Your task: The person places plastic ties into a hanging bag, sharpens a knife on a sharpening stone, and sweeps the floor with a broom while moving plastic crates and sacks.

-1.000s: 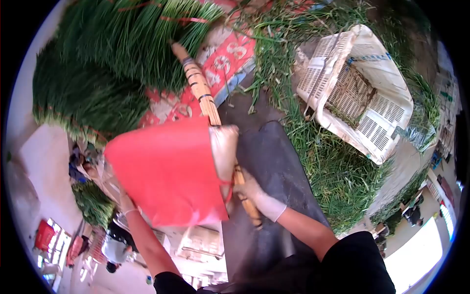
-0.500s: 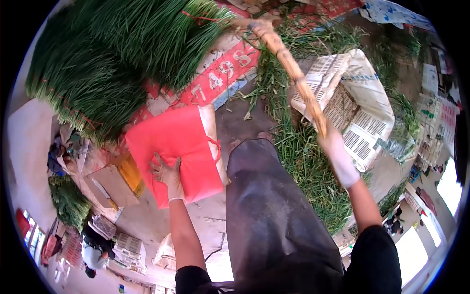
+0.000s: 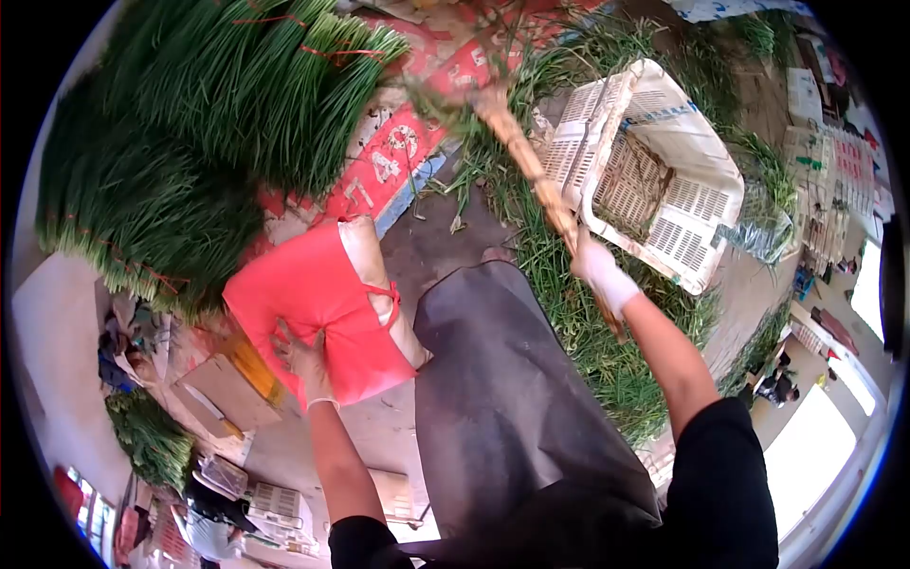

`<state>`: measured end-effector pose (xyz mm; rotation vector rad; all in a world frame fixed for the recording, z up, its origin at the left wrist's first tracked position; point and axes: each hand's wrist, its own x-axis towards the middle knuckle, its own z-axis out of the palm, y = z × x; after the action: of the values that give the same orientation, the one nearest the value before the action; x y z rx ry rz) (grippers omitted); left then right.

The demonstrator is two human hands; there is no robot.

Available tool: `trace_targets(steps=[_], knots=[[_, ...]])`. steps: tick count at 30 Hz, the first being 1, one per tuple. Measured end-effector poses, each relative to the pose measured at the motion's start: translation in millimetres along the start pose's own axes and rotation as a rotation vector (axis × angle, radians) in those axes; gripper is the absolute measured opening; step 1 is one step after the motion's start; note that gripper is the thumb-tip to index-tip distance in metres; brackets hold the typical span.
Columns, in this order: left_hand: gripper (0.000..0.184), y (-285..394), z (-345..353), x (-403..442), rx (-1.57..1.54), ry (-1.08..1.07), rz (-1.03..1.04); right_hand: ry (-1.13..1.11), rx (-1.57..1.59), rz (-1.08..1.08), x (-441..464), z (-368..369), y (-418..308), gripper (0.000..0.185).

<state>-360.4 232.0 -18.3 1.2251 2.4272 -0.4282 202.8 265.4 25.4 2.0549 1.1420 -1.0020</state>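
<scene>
My right hand [image 3: 604, 272], in a thin pale glove, grips a bamboo stick [image 3: 536, 178] near its lower end. The stick slants up and left above loose green leaves; its far end is blurred among cuttings and red sheeting. My left hand [image 3: 305, 363], also gloved, presses on a red-covered cushion [image 3: 355, 351] with its fingers spread. The cushion has a cream side and a red tie. Past it lie large bundles of long green stalks [image 3: 209, 104], bound with red string. To the right of the stick, a white plastic crate [image 3: 697, 213] lies tipped, its opening toward me.
Loose green leaves [image 3: 607, 365] cover the floor on the right. A dark apron [image 3: 512, 379] hangs over my legs. At left are a cardboard piece [image 3: 223, 398] and a smaller green bundle [image 3: 152, 441]. Another person [image 3: 209, 531] is at the lower left.
My right hand and the stick have moved left, and more of the stick's lower end shows below the hand. The left hand stays on the cushion. The whole view has shifted slightly.
</scene>
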Motion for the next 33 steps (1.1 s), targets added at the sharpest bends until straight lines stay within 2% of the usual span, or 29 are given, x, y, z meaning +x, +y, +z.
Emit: trace_targets(steps=[3, 5, 7, 9, 11, 12, 14, 17, 18, 21, 22, 24, 25, 26, 27, 29, 30, 32, 33], knots=[[0.099, 1.8, 2.9, 11.0, 0.016, 0.002, 0.077, -0.184, -0.088, 0.134, -79.0, 20.9, 19.9, 0.057], [0.099, -9.7, -3.2, -1.8, 0.021, 0.007, 0.118, -0.206, -0.091, 0.177, -121.7, 43.3, 40.1, 0.047], [0.100, 14.5, -18.9, -10.4, 0.004, -0.055, 0.018, -0.227, -0.148, 0.230, -169.2, 100.8, 99.7, 0.038], [0.099, 7.1, -11.9, -11.2, 0.037, -0.020, 0.061, -0.212, -0.184, 0.294, -210.9, 134.5, 148.8, 0.031], [0.098, -8.9, -4.2, -14.1, 0.030, -0.001, 0.070, -0.306, -0.290, 0.452, -250.0, 131.9, 169.9, 0.030], [0.098, -15.5, -3.5, -14.1, 0.037, 0.008, 0.060, -0.321, -0.278, 0.412, -267.6, 120.7, 171.3, 0.032], [0.098, -27.7, -6.8, -17.8, -0.020, 0.027, 0.225, -0.325, -0.266, 0.344, -285.7, 83.6, 159.7, 0.036], [0.098, -31.8, -8.7, -17.6, 0.024, 0.021, 0.198, -0.288, -0.249, 0.358, -307.1, 40.6, 132.6, 0.041], [0.098, -30.5, -10.9, -18.0, 0.029, 0.025, 0.200, -0.180, -0.183, 0.307, -313.4, 32.9, 124.2, 0.040], [0.097, -17.3, -19.5, -21.4, 0.050, 0.049, 0.225, 0.100, 0.018, 0.141, -289.3, 19.8, 76.8, 0.044], [0.097, -9.4, -24.3, -24.5, 0.075, 0.050, 0.208, 0.193, 0.091, 0.018, -266.1, 17.0, 56.3, 0.049], [0.096, -6.6, -20.7, -33.2, 0.101, 0.053, 0.187, 0.199, 0.210, -0.065, -198.8, 11.2, 2.4, 0.066], [0.095, -6.6, -14.1, -35.8, 0.124, 0.093, 0.197, 0.232, 0.233, -0.161, -162.8, 8.1, -28.0, 0.066], [0.095, -2.8, -8.7, -35.3, 0.144, 0.142, 0.206, 0.145, 0.213, -0.148, -124.1, 2.3, -61.8, 0.062], [0.095, 6.0, -6.8, -38.2, 0.137, 0.155, 0.197, 0.343, 0.215, -0.300, -78.2, 22.5, -83.8, 0.063], [0.091, 8.6, -13.0, -45.6, 0.110, 0.051, 0.168, 0.151, 0.155, -0.228, -41.5, 11.5, -141.6, 0.052], [0.091, 3.7, -12.0, -42.1, 0.129, 0.048, 0.170, 0.135, 0.167, -0.226, -33.5, 23.5, -140.7, 0.052], [0.089, -7.7, -4.9, -38.2, 0.004, 0.082, 0.236, 0.088, 0.125, -0.085, -25.7, 60.4, -116.0, 0.042], [0.089, -14.4, -1.7, -32.4, -0.002, 0.079, 0.234, 0.053, 0.196, -0.083, -34.6, 76.9, -77.7, 0.037]])
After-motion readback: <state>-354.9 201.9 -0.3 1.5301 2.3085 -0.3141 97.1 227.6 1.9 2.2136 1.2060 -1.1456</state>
